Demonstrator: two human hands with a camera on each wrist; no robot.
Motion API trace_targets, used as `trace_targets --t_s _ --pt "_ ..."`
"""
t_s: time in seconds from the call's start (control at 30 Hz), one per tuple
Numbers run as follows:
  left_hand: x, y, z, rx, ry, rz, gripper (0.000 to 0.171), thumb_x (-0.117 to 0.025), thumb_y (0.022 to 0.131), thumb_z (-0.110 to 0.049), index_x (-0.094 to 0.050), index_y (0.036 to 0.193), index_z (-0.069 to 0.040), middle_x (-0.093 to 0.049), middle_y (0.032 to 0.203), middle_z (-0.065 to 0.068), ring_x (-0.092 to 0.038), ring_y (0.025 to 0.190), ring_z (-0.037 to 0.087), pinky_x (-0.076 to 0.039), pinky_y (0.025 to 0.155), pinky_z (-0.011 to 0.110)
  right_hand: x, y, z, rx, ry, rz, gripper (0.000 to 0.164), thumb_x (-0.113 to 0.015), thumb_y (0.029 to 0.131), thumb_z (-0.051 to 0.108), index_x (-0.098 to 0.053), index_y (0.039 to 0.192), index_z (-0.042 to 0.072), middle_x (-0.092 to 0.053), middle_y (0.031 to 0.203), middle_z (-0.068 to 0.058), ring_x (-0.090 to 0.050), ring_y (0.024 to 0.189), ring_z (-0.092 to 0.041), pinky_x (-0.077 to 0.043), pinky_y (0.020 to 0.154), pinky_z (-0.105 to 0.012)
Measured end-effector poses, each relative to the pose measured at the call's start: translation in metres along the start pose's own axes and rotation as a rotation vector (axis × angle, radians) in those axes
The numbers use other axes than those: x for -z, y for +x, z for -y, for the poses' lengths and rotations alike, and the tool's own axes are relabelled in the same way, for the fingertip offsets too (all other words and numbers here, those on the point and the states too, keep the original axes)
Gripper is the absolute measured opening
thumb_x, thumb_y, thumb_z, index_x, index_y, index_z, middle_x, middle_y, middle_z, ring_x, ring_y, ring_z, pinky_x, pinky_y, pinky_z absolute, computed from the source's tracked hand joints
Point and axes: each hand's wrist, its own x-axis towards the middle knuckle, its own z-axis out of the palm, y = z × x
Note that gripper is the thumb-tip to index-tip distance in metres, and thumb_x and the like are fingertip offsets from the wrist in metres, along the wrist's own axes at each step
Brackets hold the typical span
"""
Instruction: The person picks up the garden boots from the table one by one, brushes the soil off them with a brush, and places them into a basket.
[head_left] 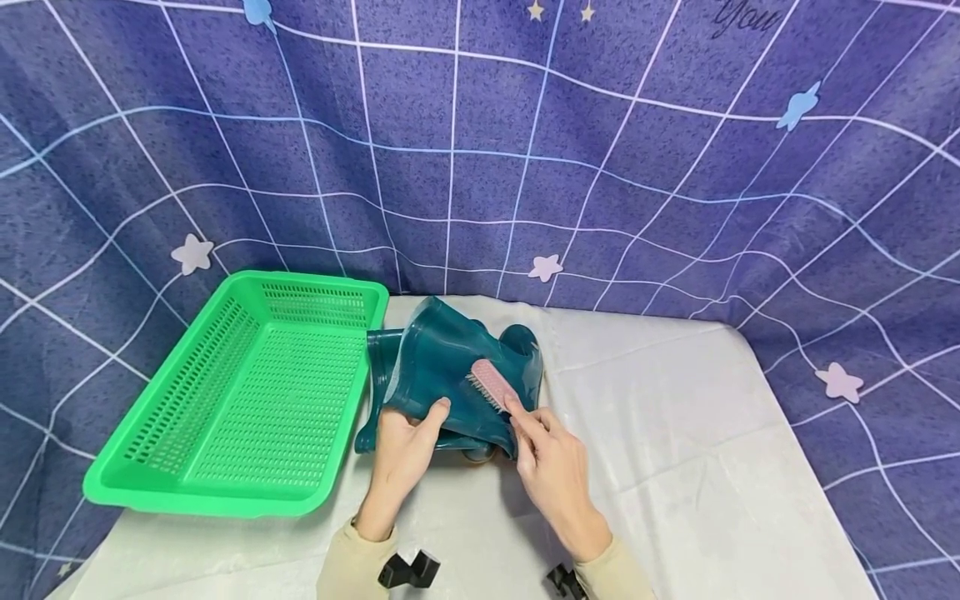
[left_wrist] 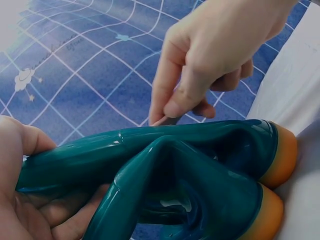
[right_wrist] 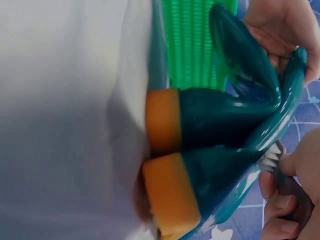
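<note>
RH [head_left: 553, 467] w/ brush [head_left: 492, 381] agst teal boot [head_left: 446, 358], cuff [head_left: 402, 377] in LH [head_left: 405, 450].

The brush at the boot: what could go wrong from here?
The upper boot looks soft and creased, so it might give way under the brush. The left fingers grip only its open end, so it could slip off the lower boot. The basket sits close beside, so it might get bumped.

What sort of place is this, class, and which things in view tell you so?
Probably a small staged indoor workspace: a starry drape hangs behind the white-covered table, where a basket sits beside boots. The wider room isn't shown.
</note>
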Motion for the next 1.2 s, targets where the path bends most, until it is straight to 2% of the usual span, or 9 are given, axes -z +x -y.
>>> trace_targets --t_s 0.2,0.43,0.6,0.73,0.93,1.1,1.2 --pt "0.001 0.000 -0.001 -0.004 -0.001 0.002 0.036 -0.072 0.099 -0.014 -0.063 0.131 0.000 -0.074 0.124 0.017 -0.068 0.113 0.023 -0.054 0.098 0.033 0.003 -0.001 -0.005 -0.011 -0.043 -0.031 0.037 -0.075 0.094 0.009 -0.080 0.127 0.025 -0.069 0.085 0.004 -0.045 0.052 -0.005 -0.036 0.045 -0.023" --pt "0.001 0.000 -0.001 0.013 0.007 0.003 0.040 -0.072 0.100 -0.016 -0.061 0.134 0.000 -0.073 0.128 0.018 -0.067 0.118 0.027 -0.053 0.103 0.041 0.006 0.001 0.006 -0.011 -0.013 -0.080 0.034 -0.075 0.095 0.010 -0.081 0.126 0.022 -0.069 0.083 0.005 -0.045 0.053 -0.005 -0.036 0.045 -0.022" --pt "0.001 -0.001 0.000 0.008 -0.014 0.004 0.041 -0.072 0.100 -0.015 -0.060 0.136 0.000 -0.072 0.130 0.019 -0.068 0.120 0.028 -0.053 0.104 0.042 0.003 0.001 0.011 0.001 -0.016 -0.033 0.033 -0.074 0.097 0.010 -0.081 0.127 0.022 -0.072 0.088 0.003 -0.050 0.054 -0.005 -0.038 0.047 -0.020" --pt "0.001 -0.001 0.000 0.018 -0.029 0.015 0.042 -0.071 0.100 -0.015 -0.060 0.137 0.000 -0.072 0.132 0.019 -0.068 0.122 0.029 -0.054 0.104 0.041 0.002 -0.001 0.008 -0.013 -0.032 -0.013 0.033 -0.075 0.096 0.010 -0.081 0.126 0.022 -0.072 0.088 0.003 -0.046 0.052 -0.003 -0.035 0.046 -0.018" --pt "0.000 -0.001 0.000 0.016 -0.012 0.016 0.038 -0.072 0.099 -0.015 -0.062 0.133 -0.001 -0.074 0.126 0.017 -0.069 0.113 0.023 -0.054 0.099 0.035 0.004 -0.006 -0.001 -0.083 -0.068 -0.032 0.032 -0.077 0.095 0.011 -0.082 0.125 0.022 -0.071 0.086 0.004 -0.042 0.052 -0.002 -0.034 0.045 -0.021" --pt "0.000 -0.001 -0.001 0.012 -0.001 0.013 0.030 -0.073 0.099 -0.016 -0.065 0.124 -0.001 -0.075 0.111 0.014 -0.063 0.094 0.014 -0.052 0.089 0.028 0.005 -0.006 0.000 -0.122 -0.083 -0.052 0.034 -0.076 0.095 0.010 -0.081 0.126 0.023 -0.072 0.085 0.005 -0.044 0.053 -0.003 -0.034 0.045 -0.022" --pt "0.000 0.000 0.000 0.015 -0.002 0.010 0.031 -0.073 0.099 -0.014 -0.065 0.126 -0.001 -0.075 0.113 0.015 -0.064 0.097 0.014 -0.053 0.090 0.029 0.005 -0.004 0.003 -0.133 -0.077 -0.066 0.036 -0.075 0.096 0.010 -0.080 0.129 0.023 -0.072 0.084 0.005 -0.043 0.053 -0.002 -0.033 0.045 -0.021"
